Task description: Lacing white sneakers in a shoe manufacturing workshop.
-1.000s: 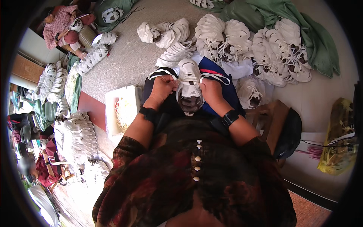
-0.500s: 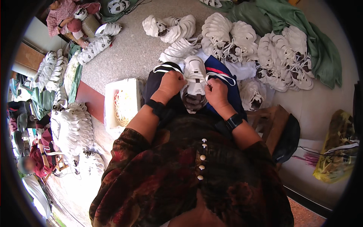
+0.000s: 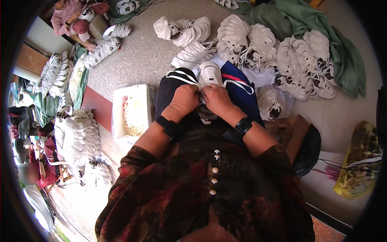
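A white sneaker (image 3: 210, 74) rests on my lap between my thighs, its toe pointing away from me. My left hand (image 3: 186, 98) is closed over the left side of its throat, fingers curled around a white shoelace (image 3: 180, 76) that loops across the dark cloth on my left thigh. From the other side my right hand (image 3: 218, 99) pinches the lace near the middle of the shoe. Another loop of lace (image 3: 241, 85) lies over the navy cloth on my right thigh. Both hands hide the shoe's eyelets and part of its opening.
A white bin (image 3: 119, 117) holding pale laces stands to my left. Stacks of white shoe uppers (image 3: 189, 30) lie ahead, with more piles (image 3: 78, 133) at left. A green cloth (image 3: 338, 60) and a wooden stool (image 3: 288, 133) are on the right. Other people work at far left.
My hands have come inward from both sides of the sneaker and now meet over its throat. The lace loops still lie across my thighs.
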Tool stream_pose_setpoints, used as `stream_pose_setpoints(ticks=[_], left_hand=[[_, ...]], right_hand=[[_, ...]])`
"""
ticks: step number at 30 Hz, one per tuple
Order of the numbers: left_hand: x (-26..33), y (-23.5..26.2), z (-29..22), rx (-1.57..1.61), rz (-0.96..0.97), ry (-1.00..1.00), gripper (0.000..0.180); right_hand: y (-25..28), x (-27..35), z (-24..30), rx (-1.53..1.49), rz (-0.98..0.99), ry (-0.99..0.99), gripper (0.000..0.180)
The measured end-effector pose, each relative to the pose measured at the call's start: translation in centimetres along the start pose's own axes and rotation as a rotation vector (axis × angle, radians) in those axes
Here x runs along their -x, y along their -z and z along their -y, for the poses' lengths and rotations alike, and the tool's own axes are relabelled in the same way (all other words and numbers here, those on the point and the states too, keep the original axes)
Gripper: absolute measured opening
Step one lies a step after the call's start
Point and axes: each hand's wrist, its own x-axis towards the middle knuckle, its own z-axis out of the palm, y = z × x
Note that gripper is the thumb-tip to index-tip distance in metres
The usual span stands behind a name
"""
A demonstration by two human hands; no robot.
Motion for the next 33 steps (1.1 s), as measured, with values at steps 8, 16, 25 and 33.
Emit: stream_pose_setpoints(ticks=[8,16,25,33], left_hand=[[-0.5,-0.2,1.4,0.32,0.051,0.152,0.017],[0.2,0.4,-0.9,0.465,0.007,0.067,0.011],[-2.2,-1.2,-4.8,0.056,0.068,-0.26,0.012],[-3.1,-3.8,-4.8,-0.086,-0.046,-0.278,0.011]], right_hand=[[0.7,-0.9,0.1,0.142,0.116,0.138,0.008],[11.1,4.8,-5.6,0.195,0.105,-0.016,0.007],[9.3,3.4,-6.2,-0.093,-0.179,-0.103,0.013],[5.3,3.5,-7.9,-1.016,-0.226,-0.654,0.01]])
